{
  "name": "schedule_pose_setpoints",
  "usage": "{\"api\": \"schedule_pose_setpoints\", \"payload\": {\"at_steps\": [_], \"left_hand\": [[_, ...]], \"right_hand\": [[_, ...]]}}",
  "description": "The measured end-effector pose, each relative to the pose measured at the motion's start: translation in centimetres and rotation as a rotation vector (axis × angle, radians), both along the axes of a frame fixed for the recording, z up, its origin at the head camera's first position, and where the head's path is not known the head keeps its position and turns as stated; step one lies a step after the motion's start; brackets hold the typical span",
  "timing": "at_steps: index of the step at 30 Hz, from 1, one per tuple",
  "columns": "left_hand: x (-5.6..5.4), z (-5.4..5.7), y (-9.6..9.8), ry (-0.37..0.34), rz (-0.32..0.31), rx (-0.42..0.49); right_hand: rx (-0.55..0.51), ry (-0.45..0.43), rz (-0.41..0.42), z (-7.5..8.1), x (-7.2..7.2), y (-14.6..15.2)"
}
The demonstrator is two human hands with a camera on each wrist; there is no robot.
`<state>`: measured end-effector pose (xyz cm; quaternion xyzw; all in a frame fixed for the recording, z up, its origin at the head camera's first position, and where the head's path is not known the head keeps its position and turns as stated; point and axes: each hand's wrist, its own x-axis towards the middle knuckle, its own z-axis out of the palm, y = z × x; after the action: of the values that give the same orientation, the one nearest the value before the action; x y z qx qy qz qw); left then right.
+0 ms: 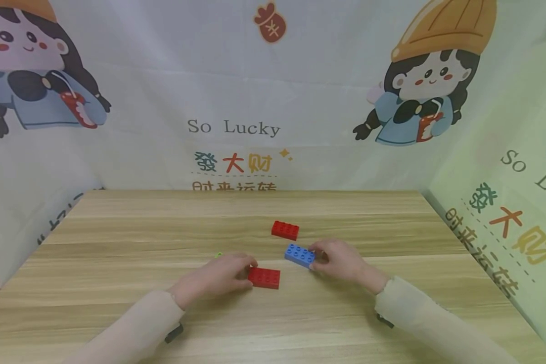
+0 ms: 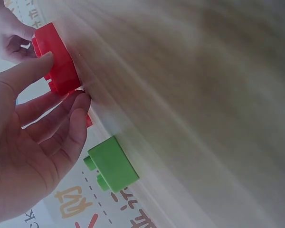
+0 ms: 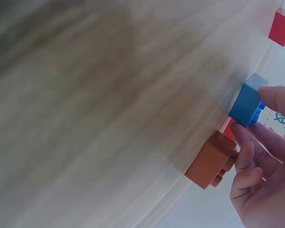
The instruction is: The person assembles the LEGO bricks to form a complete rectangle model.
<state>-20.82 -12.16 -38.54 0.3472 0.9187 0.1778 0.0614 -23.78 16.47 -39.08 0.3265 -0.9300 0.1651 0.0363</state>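
My left hand [image 1: 220, 275] pinches the left end of a red toy building brick [image 1: 266, 278] between thumb and fingers; in the left wrist view that brick [image 2: 58, 59] has its studs facing up from the wood. On the other side, my right hand [image 1: 341, 263] grips the right end of a blue building brick [image 1: 299, 255] with thumb and fingertips. A second red brick [image 1: 285, 230] lies just beyond the blue one. Mostly hidden behind my left hand in the head view, a green brick [image 2: 114, 164] stands on the table. Near my right fingers sits an orange-brown brick [image 3: 211, 159].
The wooden table [image 1: 132, 222] runs back to a printed cloth [image 1: 327, 111] hung behind it and along both sides. Dark wrist devices [image 1: 174, 333] show under both sleeves.
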Motion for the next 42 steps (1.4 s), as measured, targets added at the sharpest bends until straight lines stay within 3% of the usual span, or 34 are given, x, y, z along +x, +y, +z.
{"api": "schedule_pose_setpoints", "payload": {"at_steps": [7, 12, 32, 42], "left_hand": [[-0.2, -0.1, 0.1, 0.020, -0.020, 0.007], [-0.3, 0.0, 0.2, -0.009, -0.029, 0.039], [-0.3, -0.1, -0.2, -0.092, 0.018, 0.112], [-0.5, -0.5, 0.0, -0.076, 0.023, 0.114]], "right_hand": [[0.004, -0.010, -0.005, -0.2, -0.1, 0.0], [-0.001, -0.016, 0.002, -0.1, -0.1, 0.0], [0.006, -0.059, 0.107, 0.0, 0.7, 0.4], [0.034, -0.104, 0.094, 0.2, 1.5, 0.4]]}}
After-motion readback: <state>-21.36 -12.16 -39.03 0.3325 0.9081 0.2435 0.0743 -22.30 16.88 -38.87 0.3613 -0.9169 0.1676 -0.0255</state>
